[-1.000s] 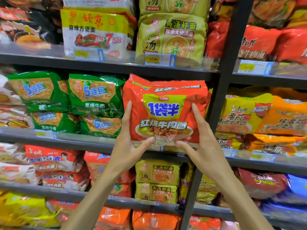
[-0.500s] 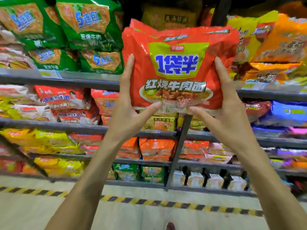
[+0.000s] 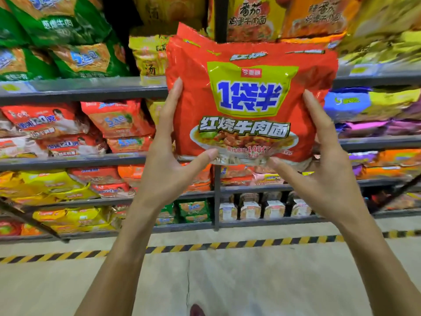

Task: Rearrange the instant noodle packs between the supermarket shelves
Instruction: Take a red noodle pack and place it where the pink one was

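A person holds a red noodle multipack (image 3: 250, 103) upright in the air, in front of the supermarket shelving, between chest-high rows. Its yellow-green panel reads "1袋半" in large blue characters, with "红烧牛肉面" beneath over a bowl picture and "140亿" near the bottom seam. The left hand (image 3: 168, 169) grips the pack's left edge, fingers up the side and thumb pressed on the bottom corner; the right hand (image 3: 325, 174) grips the right edge the same way. Behind, green packs (image 3: 75, 58) sit on a grey shelf edge (image 3: 79, 90), their writing blurred. A yellow pack (image 3: 250, 17) above shows "番茄". Red packs (image 3: 43, 124) lower left read "120克". A dark upright post (image 3: 217, 201) divides the bays. Cup noodles (image 3: 262, 209) line the bottom shelf. Yellow-black floor tape (image 3: 227, 245) runs along the shelf base across concrete floor (image 3: 227, 281).
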A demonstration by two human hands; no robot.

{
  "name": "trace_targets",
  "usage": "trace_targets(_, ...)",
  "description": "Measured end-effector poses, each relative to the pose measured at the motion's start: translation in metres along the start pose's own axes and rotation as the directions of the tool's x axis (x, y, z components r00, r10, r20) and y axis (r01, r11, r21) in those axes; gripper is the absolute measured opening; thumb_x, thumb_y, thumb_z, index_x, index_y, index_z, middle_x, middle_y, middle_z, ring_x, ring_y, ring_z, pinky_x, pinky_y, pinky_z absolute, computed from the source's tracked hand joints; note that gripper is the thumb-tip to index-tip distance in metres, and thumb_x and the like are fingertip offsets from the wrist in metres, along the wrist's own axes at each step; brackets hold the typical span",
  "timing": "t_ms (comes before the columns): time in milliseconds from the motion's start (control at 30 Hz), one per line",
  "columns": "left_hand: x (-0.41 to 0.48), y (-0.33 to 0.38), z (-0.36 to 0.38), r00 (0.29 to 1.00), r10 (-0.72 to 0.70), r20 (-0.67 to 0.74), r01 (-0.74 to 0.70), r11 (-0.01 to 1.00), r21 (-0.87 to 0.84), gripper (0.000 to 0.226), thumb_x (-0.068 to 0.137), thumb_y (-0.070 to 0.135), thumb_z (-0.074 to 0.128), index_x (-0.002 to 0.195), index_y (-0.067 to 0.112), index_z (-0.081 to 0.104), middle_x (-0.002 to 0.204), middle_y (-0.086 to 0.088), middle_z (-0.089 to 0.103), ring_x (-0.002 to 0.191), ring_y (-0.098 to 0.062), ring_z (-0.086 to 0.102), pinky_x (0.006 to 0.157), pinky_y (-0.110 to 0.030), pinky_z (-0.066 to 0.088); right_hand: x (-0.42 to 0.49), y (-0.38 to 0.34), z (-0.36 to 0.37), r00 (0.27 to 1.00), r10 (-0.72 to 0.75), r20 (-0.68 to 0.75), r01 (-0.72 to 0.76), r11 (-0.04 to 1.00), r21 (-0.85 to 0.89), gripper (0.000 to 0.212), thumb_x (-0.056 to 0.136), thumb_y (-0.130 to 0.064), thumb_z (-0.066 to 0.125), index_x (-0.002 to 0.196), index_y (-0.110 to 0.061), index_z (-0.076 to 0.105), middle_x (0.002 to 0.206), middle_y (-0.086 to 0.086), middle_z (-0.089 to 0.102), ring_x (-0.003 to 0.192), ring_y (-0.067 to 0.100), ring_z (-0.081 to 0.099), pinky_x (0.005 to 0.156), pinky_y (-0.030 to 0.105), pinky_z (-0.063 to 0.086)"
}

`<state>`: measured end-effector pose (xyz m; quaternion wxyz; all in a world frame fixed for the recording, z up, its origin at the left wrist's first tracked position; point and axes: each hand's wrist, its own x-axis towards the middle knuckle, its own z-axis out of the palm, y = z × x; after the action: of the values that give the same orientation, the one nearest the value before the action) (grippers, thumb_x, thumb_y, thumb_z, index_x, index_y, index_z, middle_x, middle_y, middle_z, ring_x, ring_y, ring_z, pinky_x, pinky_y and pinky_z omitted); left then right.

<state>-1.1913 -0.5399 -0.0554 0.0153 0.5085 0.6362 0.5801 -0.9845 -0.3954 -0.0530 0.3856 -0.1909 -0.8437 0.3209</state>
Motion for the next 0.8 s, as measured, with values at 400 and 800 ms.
trace_targets(400,-0.087,0.093,0.175,0.992,0.025,0.126,0.004,0.973,-0.229,0.099,0.084,0.007,0.082,0.155,0.040,0.021,0.164,0.007,0.027,0.146,-0.017,0.042,0.111,-0.044,0.048,-0.143,0.044,-0.183,0.992,0.125,-0.002,-0.125,0.989,-0.082,0.095,0.080,-0.009,0.079,0.153,-0.040,0.025,0.129,-0.047,0.044,0.107,0.002,0.067,0.083,0.039,0.060)
trace_targets(800,-0.093,0.164,0.324,0.947,0.035,0.320,0.074,0.943,-0.324,0.092,0.089,0.009,0.075,0.156,0.040,0.020,0.164,-0.002,0.029,0.140,-0.020,0.050,0.104,-0.037,0.054,-0.206,0.103,-0.328,0.966,0.226,-0.122,-0.239,0.965,-0.107,0.093,0.073,-0.023,0.080,0.150,-0.039,0.030,0.129,-0.041,0.048,0.111,0.013,0.068,0.078,0.049,0.060)
